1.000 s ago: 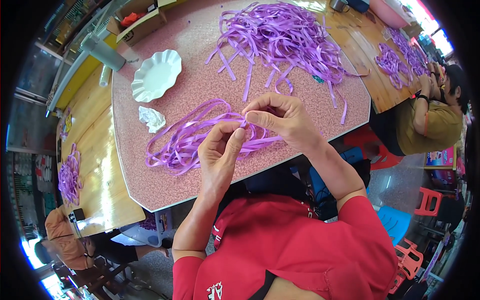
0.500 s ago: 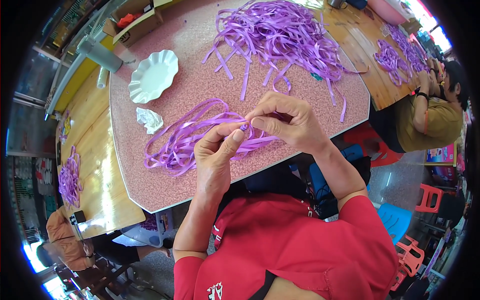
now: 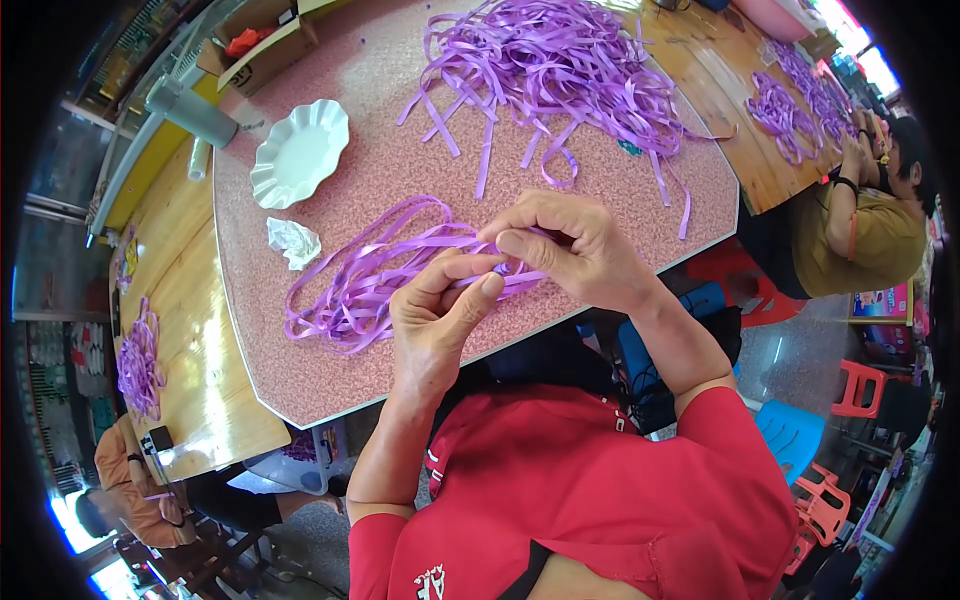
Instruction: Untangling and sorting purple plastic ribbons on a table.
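Both hands meet above the near part of the pink speckled table. My left hand (image 3: 440, 305) pinches a purple ribbon between thumb and forefinger, with a small dark purple bit showing at the fingertips. Close against it, my right hand (image 3: 575, 245) is also closed in a pinch on the ribbon; its fingers partly hide what they grip. Under and behind the hands lies a looped bundle of purple ribbons (image 3: 350, 290). Farther off, a large tangled heap of purple ribbons (image 3: 560, 70) spreads over the far side of the table, with loose ends trailing toward me.
A white scalloped dish (image 3: 300, 155) and a crumpled white paper (image 3: 293, 243) sit at the left. Beyond them are a grey-green bottle (image 3: 195, 112) and a cardboard box (image 3: 265, 50). One person (image 3: 860, 210) works at the right, another (image 3: 145, 480) at the lower left. Plastic stools (image 3: 790, 435) stand at right.
My fingertips have shifted slightly rightward and closer together, and the dark purple bit is now more covered. The ribbon bundle and heap lie much as before.
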A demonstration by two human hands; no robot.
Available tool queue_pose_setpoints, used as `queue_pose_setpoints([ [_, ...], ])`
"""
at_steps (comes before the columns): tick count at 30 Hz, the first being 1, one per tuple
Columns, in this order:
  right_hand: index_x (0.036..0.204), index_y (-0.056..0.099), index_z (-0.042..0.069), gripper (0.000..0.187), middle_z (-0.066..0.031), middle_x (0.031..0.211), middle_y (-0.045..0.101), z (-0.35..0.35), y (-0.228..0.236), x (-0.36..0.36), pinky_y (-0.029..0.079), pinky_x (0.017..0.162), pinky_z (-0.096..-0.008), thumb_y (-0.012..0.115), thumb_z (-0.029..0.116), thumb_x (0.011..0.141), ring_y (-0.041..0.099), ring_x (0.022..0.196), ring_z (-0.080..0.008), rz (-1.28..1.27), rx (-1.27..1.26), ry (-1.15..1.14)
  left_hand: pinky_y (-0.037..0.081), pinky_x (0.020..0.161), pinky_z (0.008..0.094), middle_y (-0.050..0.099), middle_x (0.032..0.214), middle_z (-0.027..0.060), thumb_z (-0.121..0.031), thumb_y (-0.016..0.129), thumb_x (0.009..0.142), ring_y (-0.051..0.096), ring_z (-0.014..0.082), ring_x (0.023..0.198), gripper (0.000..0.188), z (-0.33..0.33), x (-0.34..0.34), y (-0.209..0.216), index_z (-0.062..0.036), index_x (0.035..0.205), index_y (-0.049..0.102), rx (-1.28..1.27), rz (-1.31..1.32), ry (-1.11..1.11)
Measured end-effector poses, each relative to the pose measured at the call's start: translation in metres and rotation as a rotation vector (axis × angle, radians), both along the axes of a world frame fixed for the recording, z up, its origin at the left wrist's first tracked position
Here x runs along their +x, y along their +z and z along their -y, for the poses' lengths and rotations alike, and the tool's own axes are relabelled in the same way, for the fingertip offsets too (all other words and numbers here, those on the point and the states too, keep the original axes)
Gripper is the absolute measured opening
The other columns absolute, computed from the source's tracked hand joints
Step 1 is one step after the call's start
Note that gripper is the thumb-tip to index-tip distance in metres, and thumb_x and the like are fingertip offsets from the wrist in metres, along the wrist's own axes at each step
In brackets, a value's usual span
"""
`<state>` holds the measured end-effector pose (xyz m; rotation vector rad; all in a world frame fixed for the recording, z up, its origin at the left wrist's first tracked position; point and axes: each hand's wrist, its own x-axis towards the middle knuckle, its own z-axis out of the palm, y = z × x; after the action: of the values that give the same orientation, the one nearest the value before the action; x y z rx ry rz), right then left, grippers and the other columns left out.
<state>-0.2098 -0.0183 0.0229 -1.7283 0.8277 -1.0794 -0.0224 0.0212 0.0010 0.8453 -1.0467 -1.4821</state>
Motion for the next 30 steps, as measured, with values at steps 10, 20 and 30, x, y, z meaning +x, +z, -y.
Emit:
queue_pose_setpoints([
  [10,0.116,0.064,0.000,0.021,-0.0065,0.094,0.067,-0.005,-0.012,-0.006,0.050,0.074,-0.0242,0.062,0.004,0.095,0.063,0.083,-0.0119,0.231,0.153,0.059,0.042,0.071,0.0186,0.062,0.095,-0.0013,-0.004,0.070,0.090,0.058,0.0047,0.083,0.015,0.004,0.001,-0.002,-0.0004,0.105,0.069,0.001,-0.079,0.049],
  [20,0.105,0.070,0.000,0.015,-0.0061,0.101,0.066,-0.004,-0.022,0.002,0.049,0.073,-0.0216,0.068,0.001,0.089,0.062,0.087,-0.0101,0.274,0.179,0.052,0.034,0.060,0.0168,0.057,0.088,-0.0047,-0.004,0.069,0.091,0.049,-0.0006,0.073,0.015,0.005,0.002,-0.007,0.0000,0.105,0.069,-0.002,-0.037,0.054],
  [30,0.103,0.069,0.001,0.015,-0.0028,0.085,0.068,-0.012,-0.016,0.005,0.040,0.054,-0.0177,0.071,0.008,0.090,0.056,0.068,-0.0029,0.302,0.397,-0.037,0.036,0.060,0.0160,0.057,0.087,-0.0051,-0.003,0.068,0.091,0.049,-0.0013,0.070,0.014,0.004,0.002,-0.006,0.0008,0.105,0.069,0.000,0.013,0.046],
])
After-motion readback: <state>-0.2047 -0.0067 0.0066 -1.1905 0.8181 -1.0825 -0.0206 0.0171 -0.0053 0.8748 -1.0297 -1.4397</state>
